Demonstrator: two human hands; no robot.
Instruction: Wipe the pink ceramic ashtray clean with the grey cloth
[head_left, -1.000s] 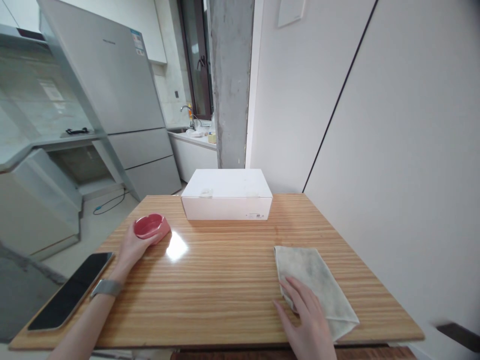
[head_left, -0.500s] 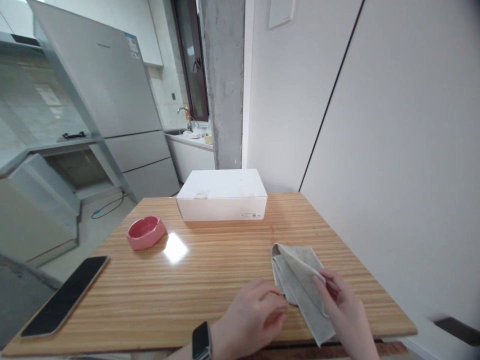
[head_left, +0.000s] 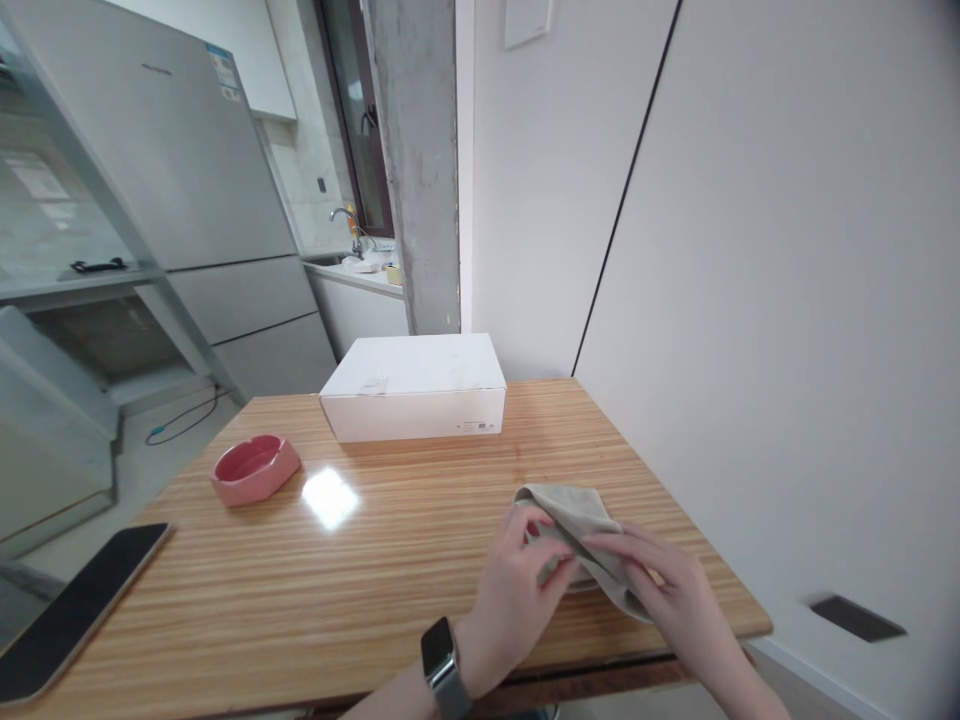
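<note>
A folded grey-beige cloth (head_left: 574,508) lies on the right part of the wooden table, near its front edge. My left hand (head_left: 521,575), with a dark watch (head_left: 442,655) on the wrist, is at the cloth's left side, its thumb and fingers pinching a fold. From the right, my right hand (head_left: 671,585) grips the cloth's other side between thumb and fingers. Part of the cloth is hidden beneath both hands.
A white box (head_left: 416,400) stands at the table's far edge. To the left are a pink ashtray (head_left: 255,470) and a dark tablet-like slab (head_left: 82,610). A white wall (head_left: 787,300) rises along the right of the wooden table (head_left: 360,600).
My left hand has moved up onto the cloth and now pinches it. The cloth's lower end has been drawn up from the table's front edge. The view has swung slightly right.
</note>
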